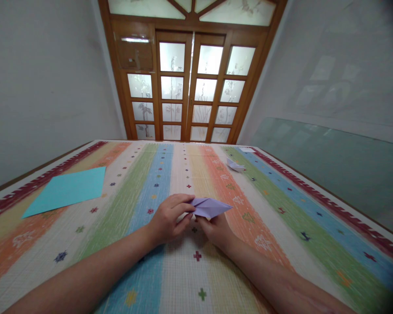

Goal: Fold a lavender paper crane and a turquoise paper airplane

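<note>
A folded piece of purple paper (212,206) is held between my two hands, just above the middle of the table, its pointed end to the right. My left hand (173,216) pinches its left end between thumb and fingers. From below and the right, my right hand (216,229) grips the same paper, with the thumb at its lower edge; most of the right fingers are hidden behind the paper.
A turquoise paper sheet (67,191) lies flat at the left. Toward the back right sits a small folded white paper piece (236,165). A striped cloth (144,183) covers the table. Wooden glazed doors (190,83) stand beyond it, with walls on both sides.
</note>
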The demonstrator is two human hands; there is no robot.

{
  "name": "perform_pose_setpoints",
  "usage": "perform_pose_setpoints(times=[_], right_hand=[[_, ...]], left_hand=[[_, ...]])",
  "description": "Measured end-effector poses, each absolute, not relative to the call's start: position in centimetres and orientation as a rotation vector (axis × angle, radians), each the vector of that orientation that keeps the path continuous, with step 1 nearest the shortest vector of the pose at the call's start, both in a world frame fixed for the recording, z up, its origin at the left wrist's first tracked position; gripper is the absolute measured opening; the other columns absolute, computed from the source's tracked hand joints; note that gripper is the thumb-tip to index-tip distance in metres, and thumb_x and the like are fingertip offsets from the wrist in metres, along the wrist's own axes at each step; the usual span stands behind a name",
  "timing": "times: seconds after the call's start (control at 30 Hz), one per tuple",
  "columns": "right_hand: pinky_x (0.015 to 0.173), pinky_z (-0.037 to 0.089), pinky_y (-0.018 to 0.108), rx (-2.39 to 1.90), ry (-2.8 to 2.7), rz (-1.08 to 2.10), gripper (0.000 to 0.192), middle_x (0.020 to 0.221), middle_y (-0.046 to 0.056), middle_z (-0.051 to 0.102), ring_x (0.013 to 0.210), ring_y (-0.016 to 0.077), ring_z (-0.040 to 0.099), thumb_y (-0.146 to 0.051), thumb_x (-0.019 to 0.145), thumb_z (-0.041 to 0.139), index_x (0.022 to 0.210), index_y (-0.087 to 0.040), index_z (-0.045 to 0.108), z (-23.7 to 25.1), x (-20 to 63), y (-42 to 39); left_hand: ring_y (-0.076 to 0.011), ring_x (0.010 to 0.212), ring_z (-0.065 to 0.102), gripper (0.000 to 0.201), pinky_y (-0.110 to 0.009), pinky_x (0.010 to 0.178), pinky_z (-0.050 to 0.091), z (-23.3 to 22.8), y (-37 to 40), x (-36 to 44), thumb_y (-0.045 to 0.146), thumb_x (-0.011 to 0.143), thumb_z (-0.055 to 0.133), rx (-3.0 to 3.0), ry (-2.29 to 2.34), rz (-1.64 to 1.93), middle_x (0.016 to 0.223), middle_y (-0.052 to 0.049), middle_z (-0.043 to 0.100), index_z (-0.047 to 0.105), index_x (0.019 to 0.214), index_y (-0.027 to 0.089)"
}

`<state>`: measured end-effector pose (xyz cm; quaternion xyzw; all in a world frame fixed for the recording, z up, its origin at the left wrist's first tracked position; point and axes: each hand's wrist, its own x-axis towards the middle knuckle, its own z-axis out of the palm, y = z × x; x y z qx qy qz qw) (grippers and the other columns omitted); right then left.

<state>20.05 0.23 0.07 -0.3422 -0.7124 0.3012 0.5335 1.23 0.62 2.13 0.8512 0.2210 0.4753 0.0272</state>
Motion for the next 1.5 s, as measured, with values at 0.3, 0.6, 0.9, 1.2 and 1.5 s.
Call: perform_pose_setpoints(times=[0.3,0.6,0.9,1.2,1.5], right_hand=[[0.075,0.055,0.037,-0.885,-1.72,0.704,0.019,0.085,0.004,0.073,0.079,0.0224,0.067,-0.018,0.08,0.056,0.092,-0.023,0.07,0.19,20.3,0.39],[0.068,0.052,0.032,-0.897,-1.708,0.743,0.013,0.079,0.003,0.07,0.071,0.0192,0.064,-0.02,0.081,0.056,0.085,-0.021,0.068,0.39,20.17,0.44],[0.058,0.052,0.028,-0.89,-1.646,0.9,0.007,0.075,0.001,0.066,0.063,0.0163,0.06,-0.023,0.081,0.058,0.084,-0.021,0.065,0.52,19.97,0.33],[0.054,0.053,0.026,-0.905,-1.595,1.048,0.011,0.077,0.002,0.068,0.059,0.0148,0.061,-0.025,0.082,0.06,0.087,-0.021,0.068,0.3,19.79,0.42],[0.056,0.054,0.027,-0.94,-1.587,1.046,0.01,0.068,0.0,0.066,0.058,0.0155,0.061,-0.025,0.08,0.059,0.079,-0.02,0.067,-0.31,19.91,0.63]], left_hand=[[-0.0227,0.112,0.064,0.022,-0.043,0.096,0.054,2.12,0.82,1.28,0.014,0.091,0.063,2.665,0.667,1.511,0.121,-0.012,0.069,0.07,0.111,0.02],[-0.023,0.11,0.063,0.022,-0.043,0.094,0.054,2.09,0.9,1.17,0.013,0.091,0.065,2.712,0.674,1.545,0.12,-0.011,0.07,0.071,0.112,0.018],[-0.0222,0.106,0.064,0.022,-0.041,0.091,0.055,1.92,1.06,1.09,0.015,0.091,0.065,2.704,0.693,1.554,0.118,-0.009,0.071,0.072,0.111,0.02],[-0.0219,0.101,0.066,0.018,-0.04,0.087,0.056,2.0,1.17,1.09,0.016,0.092,0.064,2.716,0.707,1.553,0.114,-0.01,0.072,0.072,0.107,0.02],[-0.0239,0.108,0.064,0.028,-0.044,0.094,0.053,1.83,1.0,1.04,0.017,0.091,0.062,2.649,0.715,1.49,0.119,-0.012,0.069,0.064,0.119,0.02]])
